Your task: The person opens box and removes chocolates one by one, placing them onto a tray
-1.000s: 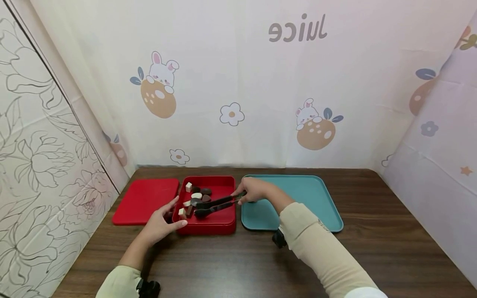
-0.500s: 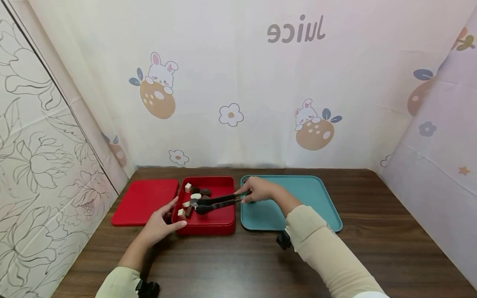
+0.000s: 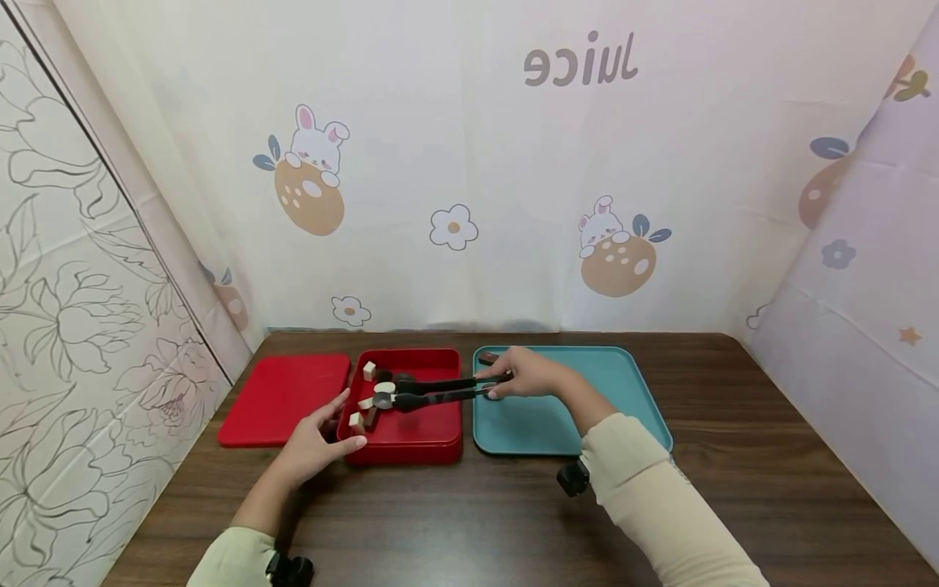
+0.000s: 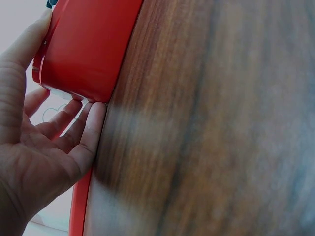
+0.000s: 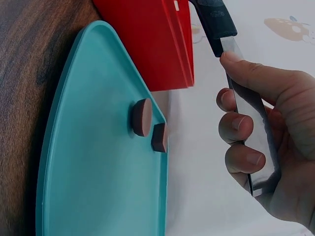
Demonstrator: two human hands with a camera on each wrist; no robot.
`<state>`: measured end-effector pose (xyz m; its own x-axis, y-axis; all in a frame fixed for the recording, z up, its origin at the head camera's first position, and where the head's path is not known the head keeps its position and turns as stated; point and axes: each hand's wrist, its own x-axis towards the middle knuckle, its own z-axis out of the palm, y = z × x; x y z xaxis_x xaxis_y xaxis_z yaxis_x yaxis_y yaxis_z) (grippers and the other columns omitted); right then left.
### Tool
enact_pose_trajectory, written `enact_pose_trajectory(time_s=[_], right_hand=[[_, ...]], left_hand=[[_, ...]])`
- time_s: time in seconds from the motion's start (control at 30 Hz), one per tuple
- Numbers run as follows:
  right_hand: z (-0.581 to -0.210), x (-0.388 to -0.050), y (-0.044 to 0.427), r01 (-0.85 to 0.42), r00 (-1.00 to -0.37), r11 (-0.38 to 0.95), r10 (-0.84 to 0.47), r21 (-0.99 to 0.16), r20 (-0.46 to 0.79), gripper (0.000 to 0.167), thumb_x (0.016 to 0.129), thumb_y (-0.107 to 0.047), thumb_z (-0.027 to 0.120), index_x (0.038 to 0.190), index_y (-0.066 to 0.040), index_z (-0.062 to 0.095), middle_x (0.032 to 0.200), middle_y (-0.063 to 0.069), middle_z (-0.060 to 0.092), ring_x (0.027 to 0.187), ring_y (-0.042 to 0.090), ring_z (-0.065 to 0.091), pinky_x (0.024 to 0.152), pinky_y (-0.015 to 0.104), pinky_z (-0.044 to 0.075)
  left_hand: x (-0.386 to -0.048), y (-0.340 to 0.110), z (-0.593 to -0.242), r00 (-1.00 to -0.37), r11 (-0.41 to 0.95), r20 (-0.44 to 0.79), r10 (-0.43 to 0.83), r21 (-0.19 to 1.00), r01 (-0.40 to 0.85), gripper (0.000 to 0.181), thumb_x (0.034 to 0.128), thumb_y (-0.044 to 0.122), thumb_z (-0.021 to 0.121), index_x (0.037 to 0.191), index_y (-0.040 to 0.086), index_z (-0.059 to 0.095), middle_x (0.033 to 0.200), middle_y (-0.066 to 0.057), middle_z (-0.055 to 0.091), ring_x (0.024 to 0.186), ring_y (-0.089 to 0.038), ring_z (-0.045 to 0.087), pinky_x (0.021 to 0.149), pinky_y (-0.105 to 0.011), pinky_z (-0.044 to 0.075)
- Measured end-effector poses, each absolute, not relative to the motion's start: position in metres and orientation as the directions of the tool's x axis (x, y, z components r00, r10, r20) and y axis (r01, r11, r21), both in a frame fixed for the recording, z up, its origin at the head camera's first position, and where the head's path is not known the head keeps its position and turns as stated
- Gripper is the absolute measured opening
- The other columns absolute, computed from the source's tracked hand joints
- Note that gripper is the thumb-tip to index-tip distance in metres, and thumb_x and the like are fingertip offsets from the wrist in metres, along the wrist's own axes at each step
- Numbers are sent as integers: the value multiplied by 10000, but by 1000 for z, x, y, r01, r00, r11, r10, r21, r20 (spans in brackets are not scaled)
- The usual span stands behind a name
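My left hand (image 3: pixel 311 450) grips the front left corner of a red box (image 3: pixel 421 453), thumb on the front rim and fingers against the side, as the left wrist view (image 4: pixel 54 152) shows. Inside lie small chocolate-like pieces: white cubes (image 3: pixel 369 370), a white oval (image 3: pixel 385 387) and several dark ones. Black-tipped metal tongs (image 3: pixel 440 398) are held between the thumb and fingers of my right hand (image 3: pixel 531 372). Their tips reach over the box beside a dark, shiny oval piece (image 3: pixel 382 400); whether they pinch it I cannot tell.
To the right of the box lies a teal tray (image 3: pixel 587 408), bearing a brown oval piece (image 5: pixel 141 117) and a brown block (image 5: pixel 160 137). A flat red lid (image 3: pixel 282 399) is on the left. Behind the wooden table (image 3: pixel 440 522) hangs a printed curtain (image 3: pixel 455 147).
My right hand has moved to the right with the tongs, and the tongs' arms have come closer together. The left hand stays on the red box.
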<state>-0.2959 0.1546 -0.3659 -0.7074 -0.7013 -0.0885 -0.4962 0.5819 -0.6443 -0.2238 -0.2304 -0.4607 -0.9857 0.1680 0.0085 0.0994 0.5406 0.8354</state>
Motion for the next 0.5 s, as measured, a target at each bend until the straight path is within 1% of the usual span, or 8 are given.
enact_pose_trajectory(time_s=[0.03, 0.07, 0.17, 0.2, 0.33, 0.43, 0.5], right_hand=[[-366, -295, 157, -492, -709, 577, -700, -651, -84, 352, 895, -106, 712, 1244, -72, 675, 863, 117, 719, 583, 90, 430, 557, 257, 373], [-365, -294, 159, -489, -710, 575, -699, -657, -83, 355, 895, -105, 712, 1247, -70, 673, 798, 99, 709, 557, 95, 398, 556, 260, 371], [-365, -292, 165, -492, -713, 564, -699, -663, -65, 357, 894, -113, 715, 1246, -71, 674, 817, 52, 710, 583, 89, 413, 563, 266, 382], [-365, -291, 167, -494, -713, 559, -699, -666, -58, 357, 894, -116, 715, 1246, -67, 674, 820, 55, 705, 588, 95, 414, 565, 270, 383], [-365, -287, 176, -502, -718, 553, -695, -665, -37, 364, 902, -129, 708, 1259, -66, 664, 689, 4, 613, 565, 103, 387, 554, 271, 377], [-363, -284, 183, -496, -727, 550, -686, -672, -25, 367, 909, -121, 699, 1270, -71, 656, 636, -19, 554, 557, 103, 362, 549, 273, 367], [-363, -281, 187, -492, -734, 550, -679, -675, -19, 370, 910, -117, 697, 1274, -70, 653, 634, -19, 540, 562, 105, 361, 551, 275, 370]], left_hand=[[-224, -230, -461, -986, 539, 7, 164, 837, 95, 900, 809, 354, 797, 1540, 147, 314, 1442, -195, 446, 1168, -336, 499, 915, -483, 493], [-224, -230, -460, -987, 539, 5, 163, 837, 94, 900, 810, 354, 796, 1540, 149, 312, 1447, -192, 443, 1172, -334, 497, 919, -483, 490], [-223, -230, -460, -986, 542, 3, 164, 835, 93, 898, 814, 352, 793, 1542, 148, 308, 1454, -191, 434, 1181, -331, 488, 923, -483, 486], [-223, -230, -460, -986, 542, 6, 168, 835, 98, 898, 816, 351, 792, 1541, 141, 306, 1453, -198, 432, 1183, -332, 488, 923, -488, 486], [-222, -229, -459, -984, 543, 22, 174, 832, 115, 885, 822, 339, 788, 1538, 129, 312, 1450, -213, 432, 1185, -339, 492, 931, -507, 478], [-222, -229, -459, -986, 546, 19, 167, 831, 108, 879, 822, 334, 788, 1538, 143, 316, 1451, -201, 434, 1186, -336, 492, 928, -499, 481], [-222, -229, -459, -987, 550, 17, 162, 829, 104, 879, 822, 337, 789, 1538, 148, 317, 1450, -193, 436, 1183, -333, 491, 921, -489, 487]])
